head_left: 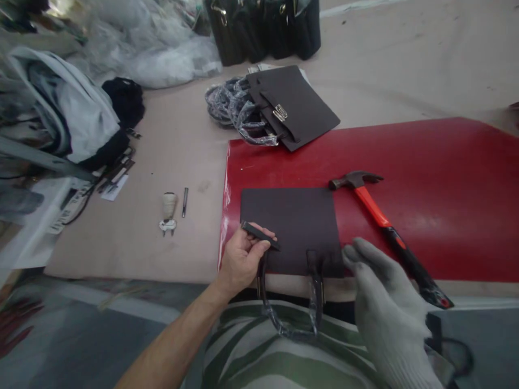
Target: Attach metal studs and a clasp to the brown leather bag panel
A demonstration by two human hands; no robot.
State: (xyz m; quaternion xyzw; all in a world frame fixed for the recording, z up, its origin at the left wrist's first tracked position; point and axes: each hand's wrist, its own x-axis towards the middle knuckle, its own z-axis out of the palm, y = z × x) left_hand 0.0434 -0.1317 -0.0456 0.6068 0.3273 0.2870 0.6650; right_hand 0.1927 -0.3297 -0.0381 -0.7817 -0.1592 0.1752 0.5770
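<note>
My bare left hand is closed around a short, dark, bar-shaped tool, pinched between thumb and fingers above the left part of a dark brown leather panel. That panel lies flat on the red mat, its bag handle, wrapped in clear film, hanging toward my body over the table edge. My right hand, in a white knit glove, is beside the panel's right edge with fingers stretched out and nothing visible in them. Whether its fingertips touch the panel I cannot tell. A claw hammer with a red and black handle lies just beyond it.
The red mat covers the table's right side. Behind it lie more brown panels with a metal clasp and wrapped handles. Black bags stand at the back. Leftward are a thread spool, a small metal punch and a grey bag.
</note>
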